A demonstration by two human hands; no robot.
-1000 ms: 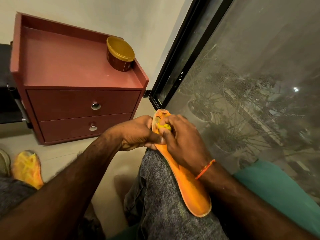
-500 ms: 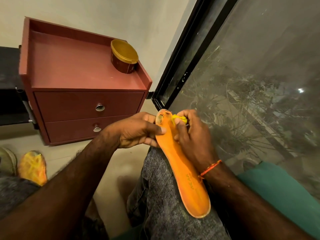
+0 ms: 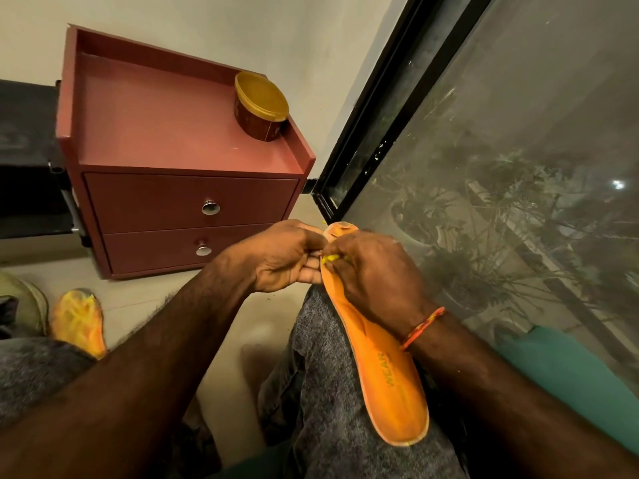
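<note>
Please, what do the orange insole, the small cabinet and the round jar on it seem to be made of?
The orange insole is probably foam with a smooth matte skin: it is thin, slightly curved, and its top layer peels at the far end. The cabinet is likely laminated board, matte reddish-brown, with flat sharp-edged panels and shiny metal knobs. The jar seems plastic, with a glossy yellow lid.

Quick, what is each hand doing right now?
Left hand: holds the orange insole near its toe end.
Right hand: pinches a yellow scrap on it.

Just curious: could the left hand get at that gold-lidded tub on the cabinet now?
Probably not yet: the left hand holds the insole, though nothing stands between it and the tub.
</note>
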